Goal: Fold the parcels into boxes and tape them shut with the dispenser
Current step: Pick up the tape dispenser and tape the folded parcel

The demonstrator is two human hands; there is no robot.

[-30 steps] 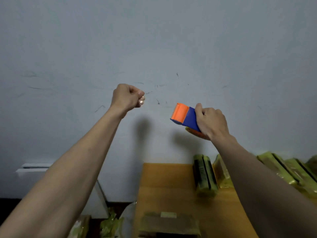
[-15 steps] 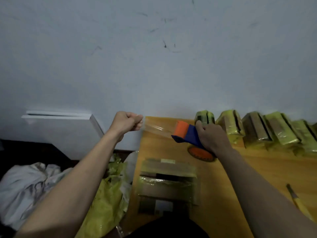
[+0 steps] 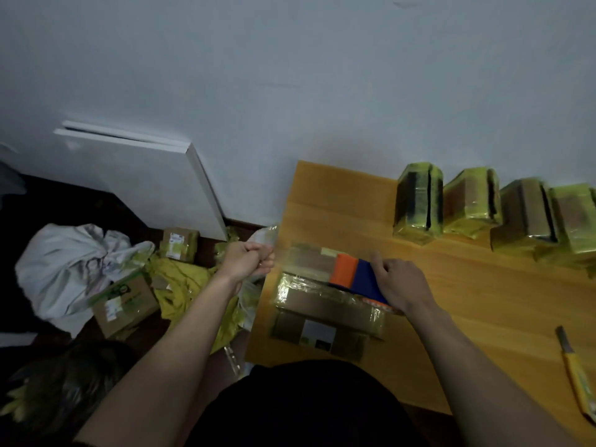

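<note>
Cardboard box (image 3: pixel 325 304) lying flat on the wooden table (image 3: pixel 467 311), near its left edge, directly in front of the person; its brown faces are wrapped in glossy yellow-green tape and carry a pale label at 6 o'clock. Judged light and fairly stiff, with a slick taped skin, it is best steadied by flat pressure on its top or held at its cardboard edges. Over its 12 o'clock side hangs the tape dispenser (image 3: pixel 354 275), a hard plastic tool with an orange front and blue body, gripped in the curled fingers of the right hand (image 3: pixel 403 285). A strip of clear tape (image 3: pixel 269 235), thin, limp and sticky by the look of it, runs toward 9 o'clock to the left hand (image 3: pixel 248 261), closed in a fist that pinches the free end just past the table edge. At 1 to 2 o'clock, finished parcels (image 3: pixel 417 204) stand in a row against the wall, blocky and shiny. At 4 o'clock lies a yellow-handled knife (image 3: pixel 577 379). On the floor at 9 o'clock lie crumpled yellow wrapping (image 3: pixel 183 285), small cartons (image 3: pixel 124 304) and a soft white bag (image 3: pixel 64 269).
</note>
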